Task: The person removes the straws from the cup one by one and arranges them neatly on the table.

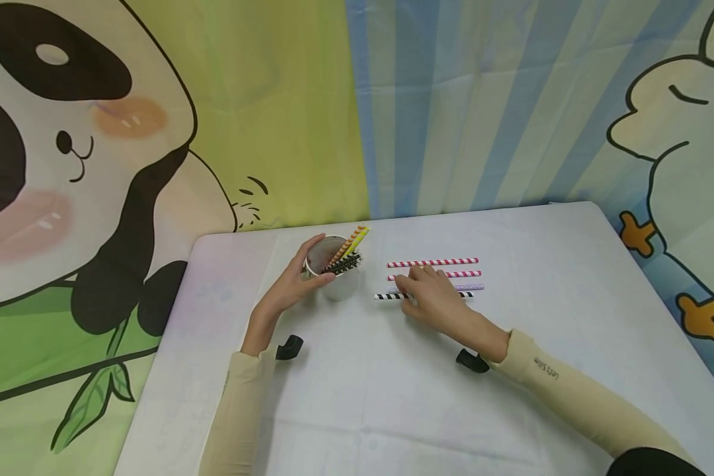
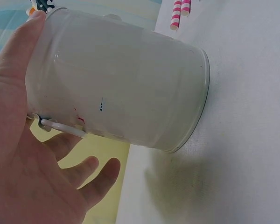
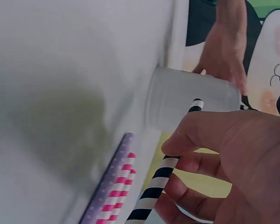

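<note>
At the table's far side my left hand (image 1: 290,285) holds a small whitish bucket (image 1: 342,288) by its rim, thumb on the near side; the other fingers are partly hidden. An orange-striped straw (image 1: 345,246), a yellow straw (image 1: 359,240) and several black patterned straws (image 1: 346,264) lean out of the bucket's right side. To the right, my right hand (image 1: 437,301) pinches a black-and-white striped straw (image 3: 161,179) between thumb and fingers. Beyond it lie a purple dotted straw (image 1: 473,287) and two pink-and-white striped straws (image 1: 433,262), roughly parallel and partly covered by the hand.
A white cloth covers the table (image 1: 357,396). Its far edge meets a printed curtain (image 1: 274,112) with a panda on the left and blue stripes on the right. Black straps (image 1: 289,348) show near both wrists.
</note>
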`<state>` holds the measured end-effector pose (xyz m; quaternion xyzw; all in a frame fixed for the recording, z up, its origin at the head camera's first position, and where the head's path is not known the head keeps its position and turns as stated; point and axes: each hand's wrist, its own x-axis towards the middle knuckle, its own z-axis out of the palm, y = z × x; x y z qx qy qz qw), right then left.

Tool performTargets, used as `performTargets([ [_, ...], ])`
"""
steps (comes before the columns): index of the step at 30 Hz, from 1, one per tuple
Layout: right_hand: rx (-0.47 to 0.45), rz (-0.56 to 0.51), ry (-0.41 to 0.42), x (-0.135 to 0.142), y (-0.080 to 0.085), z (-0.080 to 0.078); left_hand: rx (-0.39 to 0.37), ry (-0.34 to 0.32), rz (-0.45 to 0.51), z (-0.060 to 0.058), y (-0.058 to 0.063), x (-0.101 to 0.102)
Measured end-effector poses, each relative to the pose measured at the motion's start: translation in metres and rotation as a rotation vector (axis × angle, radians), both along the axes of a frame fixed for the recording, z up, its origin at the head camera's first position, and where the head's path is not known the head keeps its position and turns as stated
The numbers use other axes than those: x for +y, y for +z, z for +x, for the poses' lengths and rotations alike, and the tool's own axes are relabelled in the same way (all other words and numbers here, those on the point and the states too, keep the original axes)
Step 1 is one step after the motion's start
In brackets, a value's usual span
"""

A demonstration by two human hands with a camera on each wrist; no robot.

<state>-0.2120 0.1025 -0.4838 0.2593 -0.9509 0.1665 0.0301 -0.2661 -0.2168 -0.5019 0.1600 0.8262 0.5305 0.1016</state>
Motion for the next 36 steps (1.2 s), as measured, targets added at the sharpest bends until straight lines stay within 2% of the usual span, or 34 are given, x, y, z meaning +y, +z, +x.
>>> performTargets([
  [6,0.012,0.08,-0.017,0.002,-0.01,0.003,-0.006,0.004,-0.004,0.001,0.001,0.0],
  [16,0.044,0.082,-0.051,0.009,-0.022,0.004,-0.009,0.002,0.012,0.0,-0.001,0.001],
  [28,0.048,0.106,-0.063,0.011,-0.027,0.006,-0.019,0.001,0.008,0.0,0.0,0.0],
  [31,0.047,0.109,-0.063,0.011,-0.027,0.006,-0.029,0.001,0.01,0.001,0.005,0.001],
  [36,0.034,0.102,-0.063,0.01,-0.026,0.006,-0.042,-0.01,0.015,0.01,0.023,0.006],
])
